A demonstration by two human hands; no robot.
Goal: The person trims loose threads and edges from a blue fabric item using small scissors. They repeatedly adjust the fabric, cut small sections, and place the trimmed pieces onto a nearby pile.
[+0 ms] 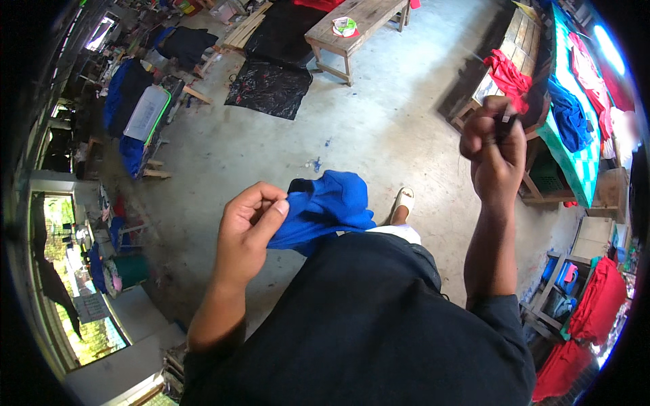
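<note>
My left hand (250, 227) is closed in a pinch, thumb against the fingers, on the edge of a blue cloth (335, 203). The cloth hangs bunched in front of my body, above the floor; whether it is a whole garment does not show. Raised well away to the right, my right hand (497, 145) has its fingers curled round a small dark object (505, 123) with a pale glint. Its kind is too small and hidden to make out. It is apart from the blue cloth.
A wooden bench (359, 27) stands ahead, with a black plastic sheet (271, 88) on the floor beside it. At right, a table with a teal checked cover (579, 166) bears blue and red cloth. A plastic bin lid (147, 113) lies at left. My shoe (404, 201) is on the concrete floor.
</note>
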